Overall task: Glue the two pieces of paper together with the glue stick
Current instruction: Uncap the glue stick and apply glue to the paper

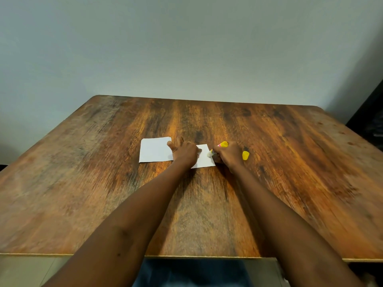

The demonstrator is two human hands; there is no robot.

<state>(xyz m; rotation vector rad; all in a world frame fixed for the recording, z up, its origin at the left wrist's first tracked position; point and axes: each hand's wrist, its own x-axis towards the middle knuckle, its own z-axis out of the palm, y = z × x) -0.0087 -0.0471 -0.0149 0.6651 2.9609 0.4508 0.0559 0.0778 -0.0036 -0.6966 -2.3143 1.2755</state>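
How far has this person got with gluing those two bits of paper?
Done: the yellow cap is off, lying on the wooden table. In hand: the right hand holds the yellow glue stick tip-down on the smaller white paper sheet, which the left hand presses down. Left: the larger white paper sheet lies beside it, not yet joined.

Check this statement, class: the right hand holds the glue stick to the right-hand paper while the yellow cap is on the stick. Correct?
No. The head view shows the yellow cap off, lying on the table beside the right hand, which holds the glue stick to the right-hand paper.
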